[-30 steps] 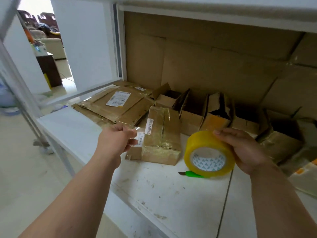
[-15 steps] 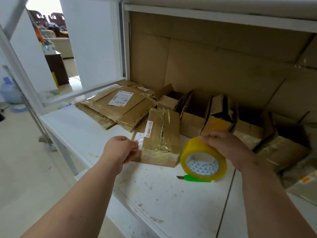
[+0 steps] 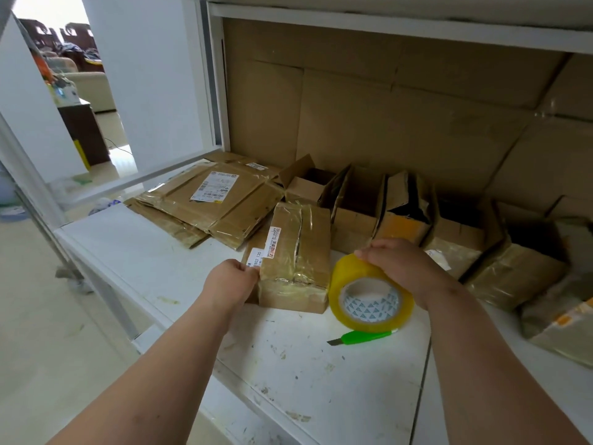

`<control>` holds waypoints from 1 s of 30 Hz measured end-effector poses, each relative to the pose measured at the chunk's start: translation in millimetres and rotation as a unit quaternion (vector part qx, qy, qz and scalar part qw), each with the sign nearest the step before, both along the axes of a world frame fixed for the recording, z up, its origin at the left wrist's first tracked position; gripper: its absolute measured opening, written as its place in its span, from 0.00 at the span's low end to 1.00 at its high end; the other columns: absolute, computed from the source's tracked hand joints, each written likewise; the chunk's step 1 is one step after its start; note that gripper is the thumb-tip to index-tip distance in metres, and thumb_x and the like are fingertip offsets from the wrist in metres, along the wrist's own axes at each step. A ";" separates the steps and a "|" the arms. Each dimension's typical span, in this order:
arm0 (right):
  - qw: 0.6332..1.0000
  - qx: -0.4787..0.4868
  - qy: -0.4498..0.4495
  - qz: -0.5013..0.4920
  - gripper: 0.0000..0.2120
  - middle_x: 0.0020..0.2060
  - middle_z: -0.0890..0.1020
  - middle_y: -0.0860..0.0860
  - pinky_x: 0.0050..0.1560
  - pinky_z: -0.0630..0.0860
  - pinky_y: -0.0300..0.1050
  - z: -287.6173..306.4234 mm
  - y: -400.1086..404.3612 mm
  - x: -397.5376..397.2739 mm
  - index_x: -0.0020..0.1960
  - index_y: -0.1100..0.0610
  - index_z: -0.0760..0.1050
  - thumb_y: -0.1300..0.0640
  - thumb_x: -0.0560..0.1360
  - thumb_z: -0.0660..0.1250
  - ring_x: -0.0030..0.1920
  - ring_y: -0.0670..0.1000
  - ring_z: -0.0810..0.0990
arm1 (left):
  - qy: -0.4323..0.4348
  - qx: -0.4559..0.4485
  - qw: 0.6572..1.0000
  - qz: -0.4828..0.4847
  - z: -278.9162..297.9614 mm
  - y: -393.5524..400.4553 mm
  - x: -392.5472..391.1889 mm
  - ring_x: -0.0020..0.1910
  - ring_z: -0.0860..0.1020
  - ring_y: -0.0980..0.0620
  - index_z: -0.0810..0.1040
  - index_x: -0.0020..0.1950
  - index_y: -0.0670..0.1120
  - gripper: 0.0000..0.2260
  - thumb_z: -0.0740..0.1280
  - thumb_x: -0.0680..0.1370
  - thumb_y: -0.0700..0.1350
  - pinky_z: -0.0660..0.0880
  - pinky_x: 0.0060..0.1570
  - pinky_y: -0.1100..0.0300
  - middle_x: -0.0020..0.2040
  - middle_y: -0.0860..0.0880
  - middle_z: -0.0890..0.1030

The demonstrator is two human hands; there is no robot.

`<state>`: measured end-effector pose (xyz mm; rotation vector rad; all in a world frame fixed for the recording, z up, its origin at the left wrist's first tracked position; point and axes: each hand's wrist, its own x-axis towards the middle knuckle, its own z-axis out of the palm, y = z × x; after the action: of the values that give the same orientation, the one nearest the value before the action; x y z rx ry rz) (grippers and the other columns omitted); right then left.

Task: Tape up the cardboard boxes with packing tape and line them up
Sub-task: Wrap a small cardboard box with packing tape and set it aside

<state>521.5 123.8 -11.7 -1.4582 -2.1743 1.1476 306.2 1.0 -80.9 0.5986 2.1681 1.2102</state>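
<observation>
Cardboard boxes fill the back of the white bench (image 3: 321, 374): one taped box (image 3: 296, 255) lies flat near the front, wrapped in glossy clear tape with a dark seam down its top and white labels on its left side, and behind it a row of about five open boxes (image 3: 362, 207) stands against the cardboard-lined back wall, flaps up, several with wrinkled tape on their fronts. To the left lies one stack of flattened cartons (image 3: 205, 207), the top sheet carrying a white shipping label. There is one roll of packing tape (image 3: 369, 293), a thick yellowish ring with a white core printed with small triangles, standing on edge just right of the taped box. One green box cutter (image 3: 362, 337) lies on the bench just in front of the roll, its blade end pointing left. The left hand (image 3: 229, 284) pinches the near left corner of the taped box, fingers curled against the label. The right hand (image 3: 401, 263) grips the top of the tape roll, fingers curled over its rim. The bench surface is scuffed and spotted with brown marks. Compared with half a second before, the left hand has closed in from just short of the box to touching its corner, while the right hand keeps its hold on the roll, which sits in much the same place above the cutter.
</observation>
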 end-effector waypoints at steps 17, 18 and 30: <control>0.990 -0.114 0.085 0.008 0.10 0.44 0.84 0.54 0.56 0.80 0.59 -14.7 -46.1 -28.5 0.46 0.52 0.79 0.46 0.77 0.69 0.48 0.58 0.84 | 0.116 -0.019 0.986 -0.120 16.2 -8.7 -34.2 0.46 0.76 0.50 0.77 0.53 0.43 0.24 0.73 0.71 0.63 0.72 0.46 0.55 0.48 0.49 0.80; 0.989 -0.120 0.092 0.005 0.11 0.45 0.84 0.54 0.57 0.80 0.61 -17.7 -49.4 -29.8 0.46 0.52 0.79 0.45 0.77 0.68 0.49 0.58 0.83 | 0.113 -0.023 0.984 -0.135 15.5 -9.5 -36.2 0.49 0.77 0.51 0.77 0.56 0.45 0.28 0.73 0.69 0.65 0.73 0.49 0.55 0.51 0.50 0.79; 0.987 -0.094 0.125 -0.030 0.25 0.47 0.84 0.59 0.55 0.80 0.65 -24.4 -63.4 -26.8 0.51 0.57 0.79 0.35 0.69 0.70 0.49 0.62 0.84 | 0.329 0.034 0.929 -0.165 -9.7 -18.9 -26.8 0.70 0.67 0.40 0.65 0.76 0.61 0.33 0.61 0.72 0.71 0.69 0.66 0.40 0.71 0.43 0.69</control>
<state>494.6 60.4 -36.1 -1.3571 -1.8831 1.4608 279.5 -17.9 -90.6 1.5095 2.4034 0.9854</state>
